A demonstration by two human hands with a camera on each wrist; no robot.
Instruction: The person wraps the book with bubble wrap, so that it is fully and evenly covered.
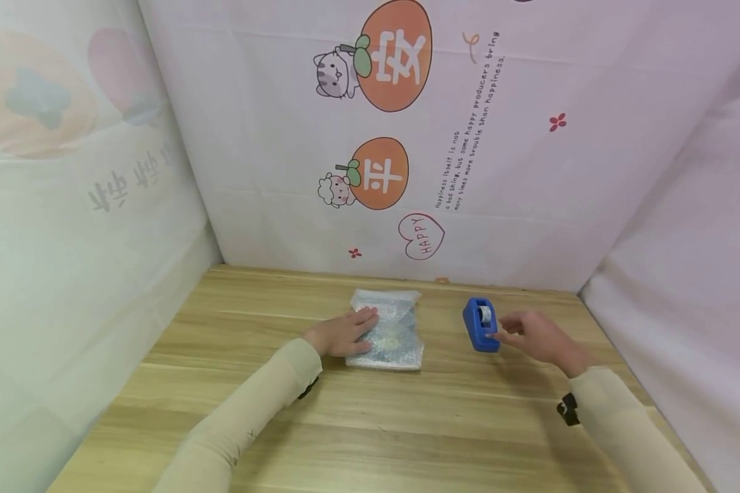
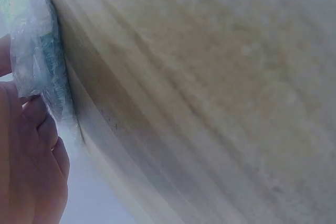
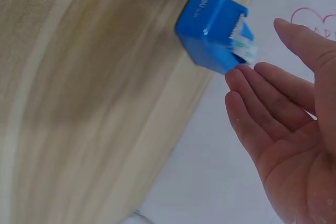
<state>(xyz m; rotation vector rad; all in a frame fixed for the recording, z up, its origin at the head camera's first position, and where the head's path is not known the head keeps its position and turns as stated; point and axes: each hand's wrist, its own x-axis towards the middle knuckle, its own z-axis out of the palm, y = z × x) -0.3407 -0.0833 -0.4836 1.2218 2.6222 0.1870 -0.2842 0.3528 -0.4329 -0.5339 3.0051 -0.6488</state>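
Observation:
A bubble-wrapped package (image 1: 397, 335), with something bluish-green inside, lies flat on the wooden table. My left hand (image 1: 344, 333) rests on its left side, fingers stretched over the wrap; the left wrist view shows the package's edge (image 2: 50, 51) beside the fingers. To the right stands a blue tape dispenser (image 1: 476, 327) with a roll of tape in it. My right hand (image 1: 539, 337) is just right of the dispenser, thumb and fingers spread apart with nothing between them. In the right wrist view its fingertips are near the tape end (image 3: 243, 48) at the cutter.
The wooden table (image 1: 370, 431) runs back to a printed white cloth wall (image 1: 271, 171). Cloth walls also rise at the left (image 1: 86, 274) and the right (image 1: 684, 253). The dispenser stands near the table's back right part.

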